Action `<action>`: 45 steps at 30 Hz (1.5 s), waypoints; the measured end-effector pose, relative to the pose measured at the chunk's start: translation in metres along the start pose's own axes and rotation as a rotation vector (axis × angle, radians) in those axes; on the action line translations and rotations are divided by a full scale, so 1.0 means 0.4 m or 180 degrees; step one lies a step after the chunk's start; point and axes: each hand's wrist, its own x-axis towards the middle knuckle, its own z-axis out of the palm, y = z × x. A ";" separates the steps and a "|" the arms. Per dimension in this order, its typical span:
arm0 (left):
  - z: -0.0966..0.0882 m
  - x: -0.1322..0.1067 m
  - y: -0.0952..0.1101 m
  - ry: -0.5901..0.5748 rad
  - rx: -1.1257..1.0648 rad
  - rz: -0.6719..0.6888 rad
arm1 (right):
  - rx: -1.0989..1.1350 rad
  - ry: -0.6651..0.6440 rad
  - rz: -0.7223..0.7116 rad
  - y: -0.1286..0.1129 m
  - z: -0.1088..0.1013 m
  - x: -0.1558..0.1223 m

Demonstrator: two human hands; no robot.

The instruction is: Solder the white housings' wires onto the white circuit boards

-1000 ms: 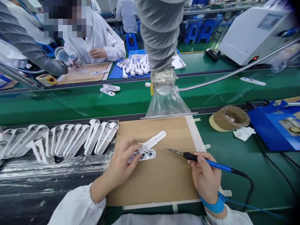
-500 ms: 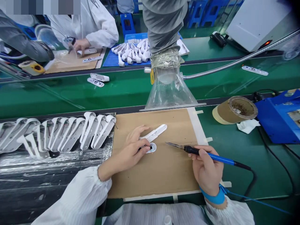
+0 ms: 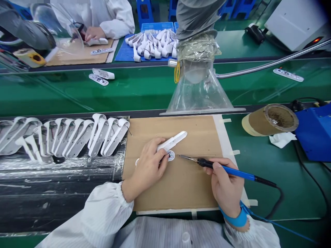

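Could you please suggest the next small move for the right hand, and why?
I'd probably ease the iron slightly left to the round-ended piece: the right hand points the iron's tip there, just short of touching, and the left hand is on that piece.

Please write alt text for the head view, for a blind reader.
A person's right hand holds a blue soldering iron over a cardboard sheet, its tip near white parts the left hand touches. Left lies a row of curved white pieces.

Soldering iron [image 3: 227, 170] in right hand [image 3: 226, 184].
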 end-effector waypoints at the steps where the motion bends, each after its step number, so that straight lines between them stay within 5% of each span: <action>1: 0.002 -0.001 0.002 0.0012 0.0026 0.0020 | -0.0071 -0.0027 -0.0006 0.000 0.000 -0.004; 45: 0.018 0.002 0.012 0.0002 0.0492 0.0152 | -0.0690 -0.0094 -0.0260 -0.024 0.030 -0.022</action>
